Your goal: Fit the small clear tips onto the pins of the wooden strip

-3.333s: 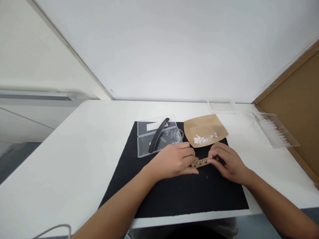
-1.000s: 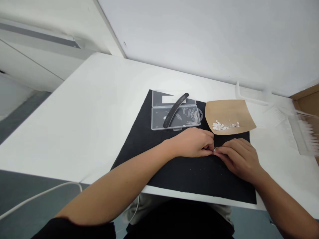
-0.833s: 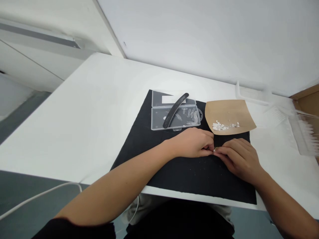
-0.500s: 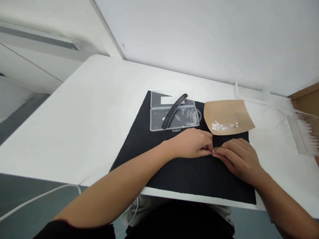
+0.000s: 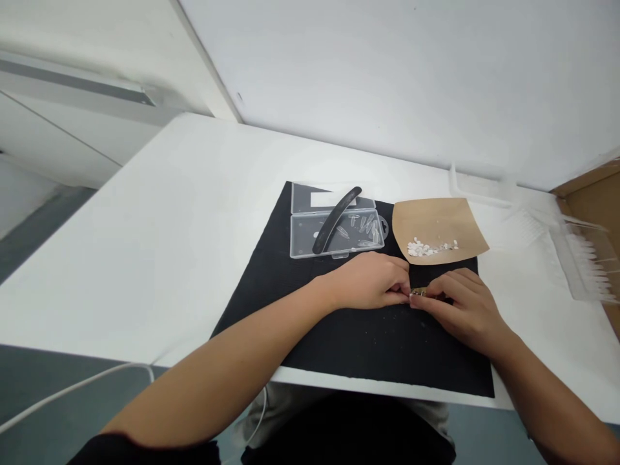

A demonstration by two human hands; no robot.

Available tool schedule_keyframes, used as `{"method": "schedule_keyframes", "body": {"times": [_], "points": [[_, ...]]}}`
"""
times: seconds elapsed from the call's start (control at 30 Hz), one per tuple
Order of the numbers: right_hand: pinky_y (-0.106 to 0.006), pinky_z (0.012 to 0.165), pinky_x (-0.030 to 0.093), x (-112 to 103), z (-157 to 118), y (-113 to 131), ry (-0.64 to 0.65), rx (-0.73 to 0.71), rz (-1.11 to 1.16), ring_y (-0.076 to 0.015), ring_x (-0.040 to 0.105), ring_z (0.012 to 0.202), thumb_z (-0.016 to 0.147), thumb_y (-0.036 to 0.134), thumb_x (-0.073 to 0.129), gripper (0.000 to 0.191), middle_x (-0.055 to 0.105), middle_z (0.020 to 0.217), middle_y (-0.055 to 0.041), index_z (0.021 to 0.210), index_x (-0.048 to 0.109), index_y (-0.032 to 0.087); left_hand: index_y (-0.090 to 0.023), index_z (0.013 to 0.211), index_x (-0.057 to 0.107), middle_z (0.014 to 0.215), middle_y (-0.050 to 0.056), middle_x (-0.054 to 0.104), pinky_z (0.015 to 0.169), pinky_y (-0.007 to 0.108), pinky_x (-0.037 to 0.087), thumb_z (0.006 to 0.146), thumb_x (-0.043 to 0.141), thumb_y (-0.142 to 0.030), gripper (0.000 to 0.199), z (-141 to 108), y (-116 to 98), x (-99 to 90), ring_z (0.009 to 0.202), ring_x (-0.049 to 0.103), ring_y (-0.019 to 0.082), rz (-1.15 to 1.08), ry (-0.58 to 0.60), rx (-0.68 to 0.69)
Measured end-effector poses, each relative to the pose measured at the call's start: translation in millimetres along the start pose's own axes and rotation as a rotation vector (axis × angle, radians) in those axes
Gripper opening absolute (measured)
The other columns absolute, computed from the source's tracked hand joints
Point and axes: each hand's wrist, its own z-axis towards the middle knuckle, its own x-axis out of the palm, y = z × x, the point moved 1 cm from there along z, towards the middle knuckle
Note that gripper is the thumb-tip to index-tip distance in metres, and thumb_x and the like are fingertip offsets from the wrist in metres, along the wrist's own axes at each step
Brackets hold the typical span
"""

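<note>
My right hand (image 5: 467, 313) is closed around a small metal nail clipper (image 5: 419, 292), gold and silver, with its head pointing left. At the clipper's jaws, the fingertips of my left hand (image 5: 372, 279) are pinched together. Whatever sits in that pinch is tiny and mostly hidden; a whitish speck shows by the jaws. Both hands work low over a black cloth (image 5: 349, 345). Behind them a curled sheet of brown paper (image 5: 436, 219) carries a heap of small white clippings (image 5: 420, 247).
Behind my left hand lies an open clear plastic case (image 5: 303, 236) with several transparent false nail tips (image 5: 371, 226). A curved black nail file (image 5: 336, 219) rests across it. Clear plastic trays (image 5: 576, 258) and a cardboard box (image 5: 593, 197) stand at the right. The white table (image 5: 145, 258) meets a wall behind.
The fingers of my right hand have shifted on the nail clipper, and more of its metal shows. My left hand keeps its pinch. The whole view has tilted slightly.
</note>
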Motion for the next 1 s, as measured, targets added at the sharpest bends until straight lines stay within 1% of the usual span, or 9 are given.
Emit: {"method": "schedule_keyframes", "body": {"times": [0.23,0.4,0.5,0.7,0.83,1.0], "points": [[-0.034,0.075,0.041,-1.7,-0.3,0.3,-0.015,-0.004,0.026,-0.0156,0.062,0.077,0.095,0.01,0.076,0.022,0.072,0.088,0.0,0.11,0.074,0.025,-0.02,0.092,0.081,0.087,0.0,0.071,0.068,0.024,0.044,0.093,0.076,-0.019,0.005,0.0,-0.8,0.5,0.078,0.067,0.014,0.012,-0.004,0.006],[-0.033,0.074,0.04,-0.8,-0.3,-1.6,-0.06,0.027,0.04,-0.0137,0.059,0.073,0.093,0.017,0.082,0.019,0.068,0.082,0.0015,0.108,0.073,0.025,-0.019,0.094,0.081,0.09,0.001,0.072,0.07,0.024,0.045,0.094,0.075,-0.019,0.005,-0.3,-1.2,0.1,0.08,0.068,0.014,0.01,-0.006,0.015],[-0.034,0.075,0.04,1.7,-0.2,-3.3,-0.041,0.047,0.013,-0.0139,0.058,0.074,0.093,0.022,0.083,0.017,0.067,0.081,0.0011,0.108,0.073,0.024,-0.019,0.094,0.08,0.09,0.001,0.073,0.07,0.024,0.045,0.094,0.075,-0.02,0.005,-0.5,-1.4,-0.2,0.08,0.068,0.014,0.007,-0.012,0.015],[-0.034,0.077,0.04,6.0,-0.8,-3.5,-0.019,0.083,0.006,-0.0147,0.059,0.077,0.098,0.025,0.078,0.012,0.066,0.084,0.0003,0.109,0.074,0.024,-0.019,0.095,0.081,0.091,0.0,0.074,0.071,0.024,0.046,0.093,0.076,-0.018,0.006,0.0,-0.3,1.6,0.08,0.068,0.014,0.0,-0.015,0.005],[-0.034,0.077,0.04,7.2,-1.0,-2.9,-0.023,0.09,0.015,-0.015,0.058,0.077,0.098,0.025,0.077,0.012,0.065,0.085,-0.0002,0.109,0.073,0.024,-0.019,0.094,0.081,0.091,0.0,0.074,0.072,0.025,0.047,0.093,0.075,-0.019,0.006,-0.1,0.4,2.6,0.079,0.067,0.014,0.004,-0.024,0.0],[-0.033,0.075,0.038,8.0,-1.3,-2.6,-0.034,0.06,0.01,-0.0139,0.054,0.075,0.098,0.021,0.076,0.012,0.064,0.085,0.0004,0.108,0.074,0.026,-0.02,0.094,0.081,0.088,-0.001,0.071,0.07,0.024,0.045,0.093,0.075,-0.018,0.007,-0.3,1.7,3.0,0.078,0.066,0.013,0.012,-0.017,-0.002]]}}
